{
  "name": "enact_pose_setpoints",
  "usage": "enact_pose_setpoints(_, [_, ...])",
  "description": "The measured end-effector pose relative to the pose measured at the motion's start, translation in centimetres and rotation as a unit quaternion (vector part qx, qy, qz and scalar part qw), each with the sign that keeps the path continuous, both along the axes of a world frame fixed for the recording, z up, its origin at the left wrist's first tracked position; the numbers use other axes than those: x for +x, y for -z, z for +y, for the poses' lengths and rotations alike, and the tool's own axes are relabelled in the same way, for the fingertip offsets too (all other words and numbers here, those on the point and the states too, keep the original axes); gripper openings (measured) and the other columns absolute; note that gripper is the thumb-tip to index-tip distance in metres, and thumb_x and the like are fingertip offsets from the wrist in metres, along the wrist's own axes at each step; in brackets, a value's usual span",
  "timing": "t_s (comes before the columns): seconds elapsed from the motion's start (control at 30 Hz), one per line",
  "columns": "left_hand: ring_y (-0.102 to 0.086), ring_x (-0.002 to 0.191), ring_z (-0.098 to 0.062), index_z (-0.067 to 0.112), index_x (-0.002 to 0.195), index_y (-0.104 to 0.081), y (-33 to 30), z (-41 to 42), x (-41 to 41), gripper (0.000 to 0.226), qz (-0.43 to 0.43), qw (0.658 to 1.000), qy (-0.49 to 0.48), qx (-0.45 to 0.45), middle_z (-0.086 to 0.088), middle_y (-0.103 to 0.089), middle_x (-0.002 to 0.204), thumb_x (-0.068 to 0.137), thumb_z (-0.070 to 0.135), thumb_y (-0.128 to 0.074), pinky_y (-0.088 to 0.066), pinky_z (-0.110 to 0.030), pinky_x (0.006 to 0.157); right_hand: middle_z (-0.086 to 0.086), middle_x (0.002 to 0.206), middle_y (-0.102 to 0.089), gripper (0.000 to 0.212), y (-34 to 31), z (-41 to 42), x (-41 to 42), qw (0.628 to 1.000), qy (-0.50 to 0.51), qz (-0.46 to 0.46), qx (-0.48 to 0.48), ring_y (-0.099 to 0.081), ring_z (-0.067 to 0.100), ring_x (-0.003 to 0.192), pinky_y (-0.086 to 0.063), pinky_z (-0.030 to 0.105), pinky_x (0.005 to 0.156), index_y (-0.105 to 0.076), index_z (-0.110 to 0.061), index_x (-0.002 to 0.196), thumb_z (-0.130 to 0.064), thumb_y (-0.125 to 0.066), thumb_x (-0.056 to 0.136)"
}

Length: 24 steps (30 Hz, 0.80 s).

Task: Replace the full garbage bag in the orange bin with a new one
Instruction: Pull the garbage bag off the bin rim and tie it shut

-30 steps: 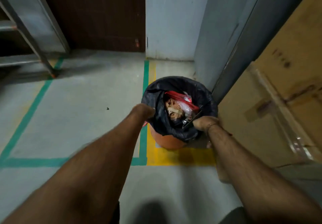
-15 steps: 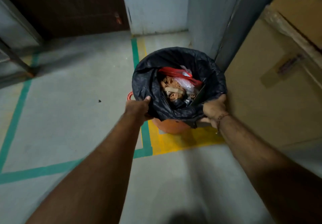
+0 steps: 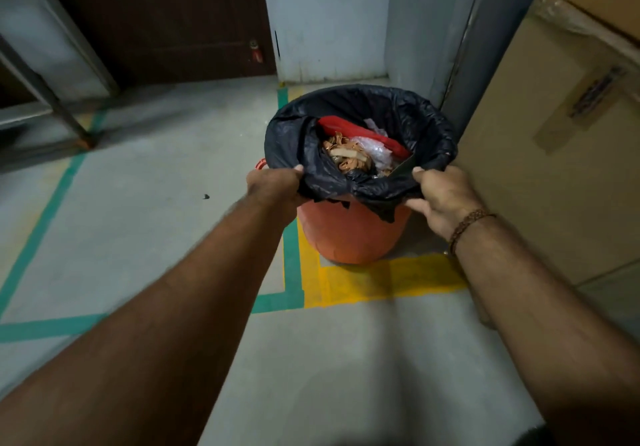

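From the head camera I look down at an orange bin point(image 3: 349, 234) standing on a grey floor point(image 3: 138, 182), at the corner of green tape lines point(image 3: 292, 262) and a yellow painted patch point(image 3: 381, 282). A black garbage bag point(image 3: 408, 123) lines the bin, its edge folded over the rim, and it is packed with rubbish: a red wrapper point(image 3: 360, 130), clear plastic and brownish scraps. My left hand point(image 3: 273, 185) grips the near-left edge of the bag, thumb on top of the plastic; the other fingers curl underneath, though motion blur makes them hard to read. My right hand point(image 3: 446, 199) pinches the near-right edge between thumb and curled fingers, and a braided bracelet point(image 3: 467, 225) circles that wrist. A cardboard box point(image 3: 554, 168) stands just to the right of the bin, and a dark door point(image 3: 166, 19) lies beyond.
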<state>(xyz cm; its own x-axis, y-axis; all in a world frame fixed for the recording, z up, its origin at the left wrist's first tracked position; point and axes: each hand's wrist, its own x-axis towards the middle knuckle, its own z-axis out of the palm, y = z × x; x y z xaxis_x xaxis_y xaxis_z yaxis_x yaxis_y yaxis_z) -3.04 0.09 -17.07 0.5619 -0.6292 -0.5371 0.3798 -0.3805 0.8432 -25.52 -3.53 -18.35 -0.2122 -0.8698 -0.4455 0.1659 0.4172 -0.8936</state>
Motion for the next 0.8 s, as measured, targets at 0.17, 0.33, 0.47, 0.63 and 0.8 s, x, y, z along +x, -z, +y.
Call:
enact_pose_setpoints(0.17, [-0.072,0.080,-0.023,-0.006,0.121,-0.063,-1.8,0.8,-0.6,0.037,-0.018,0.996,0.036,-0.075,-0.019,-0.072,0.110,0.088,0.002,-0.077,-0.065,-0.032,0.067,0.010,0.141,-0.059,0.054,-1.2,-0.5,-0.9,0.994,-0.028,-0.090,-0.058,-0.061,0.026,0.124,-0.053,0.049,0.103,-0.048,-0.001,0.145,0.009,-0.063,0.094])
enact_pose_setpoints(0.33, [-0.076,0.080,-0.030,-0.005,0.111,-0.065,-3.0,1.2,-1.8,0.027,-0.073,0.989,0.083,-0.099,-0.019,-0.072,0.099,0.086,-0.007,-0.076,-0.065,-0.034,0.064,0.007,0.135,-0.066,0.063,-1.7,-1.7,-2.7,0.987,-0.078,-0.069,-0.120,-0.069,0.021,0.116,-0.061,0.028,0.085,-0.050,-0.007,0.144,0.008,-0.073,0.087])
enact_pose_setpoints(0.47, [-0.076,0.081,-0.027,-0.004,0.111,-0.063,-2.4,0.1,-0.5,0.024,-0.090,0.988,0.112,-0.058,-0.022,-0.070,0.110,0.089,-0.005,-0.073,-0.064,-0.034,0.071,0.000,0.126,-0.063,0.079,-2.3,-1.3,-3.0,0.983,-0.085,-0.069,-0.150,-0.068,0.020,0.113,-0.060,0.033,0.093,-0.042,-0.011,0.152,0.017,-0.071,0.083])
enact_pose_setpoints(0.63, [-0.060,0.070,-0.015,0.007,0.095,-0.058,-4.2,-0.8,1.1,0.017,-0.034,0.992,0.111,-0.040,-0.012,-0.063,0.091,0.095,-0.007,-0.047,-0.062,-0.034,0.080,0.009,0.129,-0.060,0.076,-2.0,-1.3,-1.3,0.984,-0.066,-0.054,-0.155,-0.070,0.021,0.107,-0.060,0.040,0.095,-0.049,-0.015,0.146,0.018,-0.072,0.082])
enact_pose_setpoints(0.8, [-0.061,0.042,-0.012,0.005,0.100,-0.052,-5.5,-1.4,-0.2,0.010,0.048,0.981,0.050,-0.178,-0.013,-0.054,0.069,0.097,-0.004,-0.054,-0.063,-0.032,0.062,0.010,0.123,-0.067,0.056,-2.1,-1.5,-0.2,0.982,-0.065,-0.039,-0.174,-0.072,0.019,0.104,-0.063,0.032,0.085,-0.062,-0.019,0.126,0.018,-0.069,0.085])
